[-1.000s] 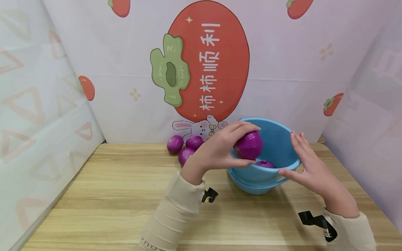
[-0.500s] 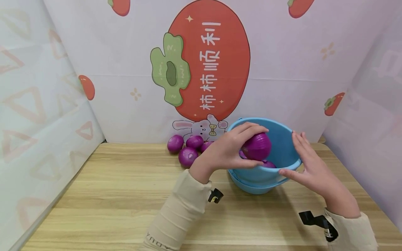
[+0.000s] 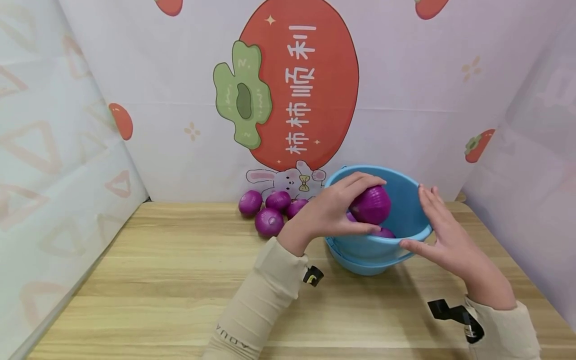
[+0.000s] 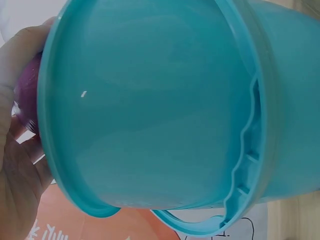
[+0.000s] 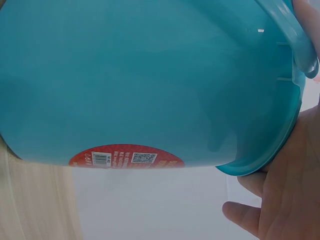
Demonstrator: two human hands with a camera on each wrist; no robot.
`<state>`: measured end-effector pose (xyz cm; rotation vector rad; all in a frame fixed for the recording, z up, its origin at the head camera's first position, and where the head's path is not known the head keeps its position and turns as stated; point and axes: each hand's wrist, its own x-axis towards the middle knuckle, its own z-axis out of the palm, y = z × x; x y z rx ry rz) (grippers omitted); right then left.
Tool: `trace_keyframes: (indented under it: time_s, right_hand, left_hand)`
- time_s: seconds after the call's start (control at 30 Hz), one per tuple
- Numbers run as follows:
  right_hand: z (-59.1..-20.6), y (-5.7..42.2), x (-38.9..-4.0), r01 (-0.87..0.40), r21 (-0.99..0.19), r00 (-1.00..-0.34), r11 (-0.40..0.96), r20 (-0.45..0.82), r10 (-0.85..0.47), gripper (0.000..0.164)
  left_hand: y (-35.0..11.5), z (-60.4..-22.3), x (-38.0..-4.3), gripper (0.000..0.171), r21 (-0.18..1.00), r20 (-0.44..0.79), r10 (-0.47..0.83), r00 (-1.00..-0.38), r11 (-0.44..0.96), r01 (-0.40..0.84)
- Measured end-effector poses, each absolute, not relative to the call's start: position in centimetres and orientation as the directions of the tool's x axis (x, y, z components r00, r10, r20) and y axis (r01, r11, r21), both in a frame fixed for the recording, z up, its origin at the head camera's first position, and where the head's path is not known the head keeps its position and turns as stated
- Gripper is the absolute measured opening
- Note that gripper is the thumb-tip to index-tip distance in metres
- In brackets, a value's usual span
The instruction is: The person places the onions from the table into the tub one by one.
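Observation:
My left hand [image 3: 334, 206] grips a large purple onion [image 3: 372, 205], fingers over its top and thumb below, at the mouth of a light blue bucket [image 3: 373, 255]. Parts of other purple onions [image 3: 385, 233] show inside the bucket, mostly hidden by the hand and the held onion. On the bucket's right rim rests my right hand [image 3: 450, 240], thumb toward the near side and fingers fairly straight along the far side. In the left wrist view the bucket wall [image 4: 150, 110] covers most of the held onion [image 4: 29, 92]. The right wrist view shows bucket wall [image 5: 140, 90] beside the hand [image 5: 292, 175].
Several purple onions [image 3: 269, 222] lie in a cluster left of the bucket, near the back edge of the wooden table [image 3: 171, 280]. A printed cloth backdrop [image 3: 171, 165] rises behind them, with cloth sides left and right. Black straps [image 3: 313, 275] hang by both sleeves.
My left hand has moved right with the onion, further over the bucket's opening. My right hand keeps its place on the rim. The head view has shifted slightly.

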<state>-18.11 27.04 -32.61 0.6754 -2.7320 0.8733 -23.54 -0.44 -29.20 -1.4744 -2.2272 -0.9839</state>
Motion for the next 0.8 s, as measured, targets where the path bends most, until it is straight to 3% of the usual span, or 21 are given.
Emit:
trace_keyframes:
  time_s: [0.2,0.43,0.8]
  right_hand:
    - [-32.47,27.11,-18.13,-0.467,-0.494,-0.883,0.734,0.303,-0.358,0.110]
    - [-32.28,27.00,-18.18,-0.457,-0.494,-0.888,0.740,0.296,-0.351,0.110]
    - [-32.35,27.12,-18.03,-0.448,-0.492,-0.893,0.746,0.284,-0.349,0.111]
  left_hand:
    - [-0.31,-29.56,-23.93,0.079,0.400,0.571,0.683,-0.454,0.251,0.881]
    - [-0.32,-29.84,-24.02,0.081,0.464,0.529,0.668,-0.523,0.289,0.838]
    - [-0.30,-29.94,-23.98,0.078,0.459,0.470,0.699,-0.539,0.328,0.825]
